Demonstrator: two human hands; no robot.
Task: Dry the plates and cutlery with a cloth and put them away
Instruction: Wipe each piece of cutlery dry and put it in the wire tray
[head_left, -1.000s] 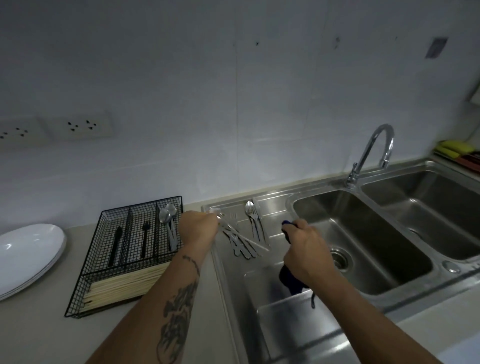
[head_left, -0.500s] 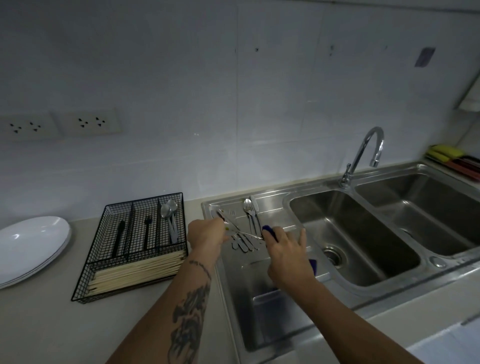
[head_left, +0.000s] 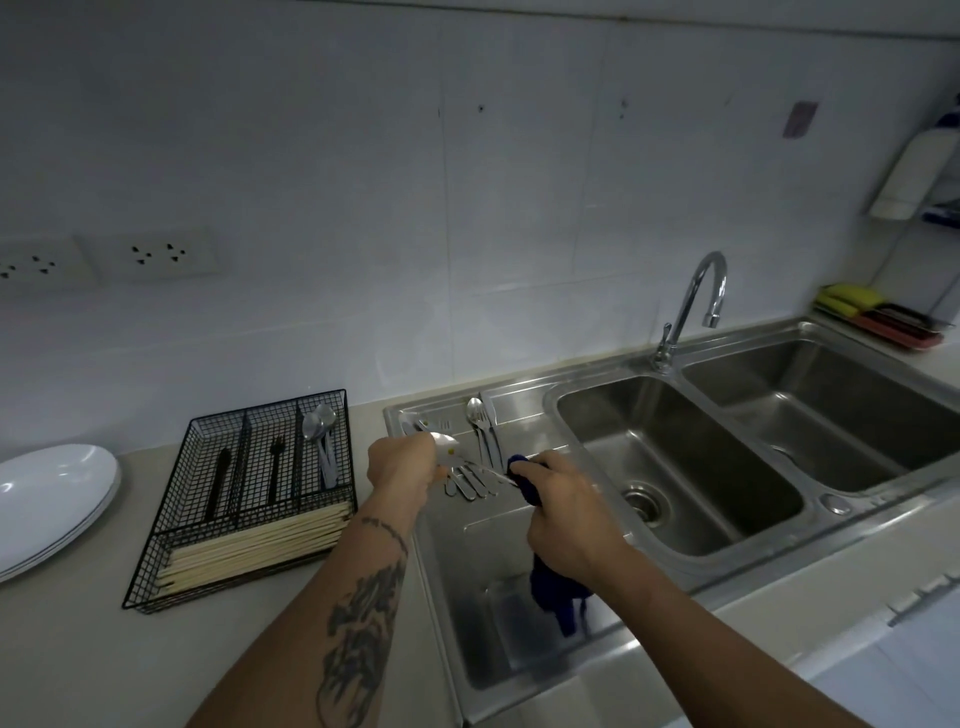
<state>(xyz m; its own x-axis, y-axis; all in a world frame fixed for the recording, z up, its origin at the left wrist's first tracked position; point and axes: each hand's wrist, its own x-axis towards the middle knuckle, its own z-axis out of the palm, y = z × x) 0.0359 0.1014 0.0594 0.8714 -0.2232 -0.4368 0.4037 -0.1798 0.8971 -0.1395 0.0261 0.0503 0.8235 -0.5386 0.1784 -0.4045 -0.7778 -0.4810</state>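
Over the shiny metal draining board (head_left: 519, 561), at the middle of the view, two hands work on one spoon (head_left: 448, 446). The left hand (head_left: 401, 462) is curled around the spoon near its round bowl. The right hand (head_left: 563, 512) is curled around a dark blue cloth (head_left: 553, 592) and squeezes the cloth around the spoon's thin handle. The soft cloth hangs down in a loose bunch below that hand.

More cutlery (head_left: 480, 434) lies flat on the draining board at 12 o'clock from the hands, smooth and silver, with some handles fanned out just under the spoon. At 9 o'clock from the hands, a black wire basket (head_left: 156, 587) sits on the pale bench (head_left: 78, 649). Its small back parts hold a few pieces of cutlery, and its long front part holds a row of pale chopsticks (head_left: 254, 545). At 9 o'clock from the basket, white oval plates (head_left: 47, 499) sit in a stack on the bench.

At 3 o'clock from the hands are two deep metal sink bowls (head_left: 727, 540) with a curved shiny tap (head_left: 691, 306) behind them. The wall (head_left: 467, 208) is smooth pale tile with white sockets (head_left: 145, 254) at 10 o'clock.
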